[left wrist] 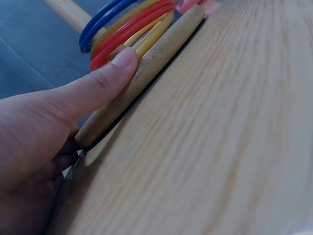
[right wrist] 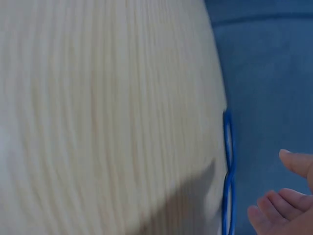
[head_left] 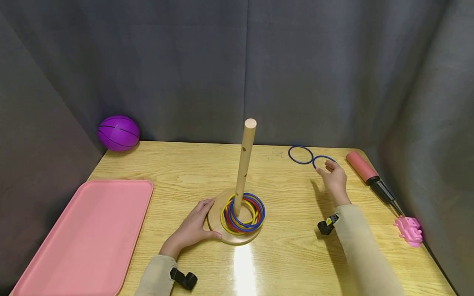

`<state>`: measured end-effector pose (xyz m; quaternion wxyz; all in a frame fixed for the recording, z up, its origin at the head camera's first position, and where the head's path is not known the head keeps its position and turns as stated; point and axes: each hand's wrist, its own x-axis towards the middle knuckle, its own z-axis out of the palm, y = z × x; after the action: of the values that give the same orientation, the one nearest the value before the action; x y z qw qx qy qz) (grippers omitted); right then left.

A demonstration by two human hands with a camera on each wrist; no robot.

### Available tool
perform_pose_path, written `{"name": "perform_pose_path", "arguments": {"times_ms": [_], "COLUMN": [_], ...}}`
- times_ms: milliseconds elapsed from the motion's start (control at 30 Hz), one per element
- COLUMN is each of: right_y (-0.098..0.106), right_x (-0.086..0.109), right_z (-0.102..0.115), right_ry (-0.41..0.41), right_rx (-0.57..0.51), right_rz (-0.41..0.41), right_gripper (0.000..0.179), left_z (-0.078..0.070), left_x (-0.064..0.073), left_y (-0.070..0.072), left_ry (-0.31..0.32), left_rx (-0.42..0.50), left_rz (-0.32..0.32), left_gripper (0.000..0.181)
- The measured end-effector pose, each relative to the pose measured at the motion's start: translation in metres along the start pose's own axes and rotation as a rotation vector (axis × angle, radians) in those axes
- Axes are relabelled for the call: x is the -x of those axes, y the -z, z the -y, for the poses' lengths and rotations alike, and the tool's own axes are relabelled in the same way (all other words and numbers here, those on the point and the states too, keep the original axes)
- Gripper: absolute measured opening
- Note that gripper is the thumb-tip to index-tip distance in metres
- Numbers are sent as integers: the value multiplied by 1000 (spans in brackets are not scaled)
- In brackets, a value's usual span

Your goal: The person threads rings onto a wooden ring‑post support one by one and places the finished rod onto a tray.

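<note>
A wooden ring-toss stand has a round base [head_left: 215, 218] and an upright peg [head_left: 244, 164]. Several blue, red and yellow rings [head_left: 262, 213] lie stacked round the peg's foot. My left hand [head_left: 194, 226] holds the left edge of the base, thumb [left wrist: 110, 78] at the near side and fingers farther back. Two blue rings lie by the far edge of the table: one ring [head_left: 300, 163] to the left, the other ring [head_left: 314, 158] against it. Over the right-hand ring is my right hand [head_left: 334, 181], fingers apart and nothing held; in the right wrist view, a gap separates it from the rings.
A pink tray [head_left: 148, 197] lies on the left of the table, with a purple ball [head_left: 118, 133] at the far left corner. Along the right edge are a red-and-black hand pump [head_left: 363, 166] and a small pink toy [head_left: 409, 231]. Grey curtains [head_left: 185, 74] hang around.
</note>
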<state>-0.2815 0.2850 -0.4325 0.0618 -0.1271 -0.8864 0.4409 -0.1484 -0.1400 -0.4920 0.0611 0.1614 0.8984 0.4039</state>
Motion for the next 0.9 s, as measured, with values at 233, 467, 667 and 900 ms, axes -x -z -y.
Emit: {"name": "perform_pose_path", "arguments": {"times_ms": [233, 467, 667, 900], "right_y": [12, 14, 16, 19], "right_x": [-22, -32, -40, -48], "right_z": [-22, -37, -44, -44], "right_ry": [-58, -20, -46, -42], "right_rx": [112, 207, 280, 317], "right_rz": [52, 48, 99, 115], "right_gripper": [69, 58, 68, 79], "left_z": [1, -1, 0, 1], "left_x": [0, 1, 1, 1], "left_y": [0, 1, 0, 0], "left_ry": [-6, 8, 4, -8], "left_rx": [-3, 5, 10, 0], "left_rz": [1, 0, 3, -6], "left_gripper": [113, 113, 114, 114]}}
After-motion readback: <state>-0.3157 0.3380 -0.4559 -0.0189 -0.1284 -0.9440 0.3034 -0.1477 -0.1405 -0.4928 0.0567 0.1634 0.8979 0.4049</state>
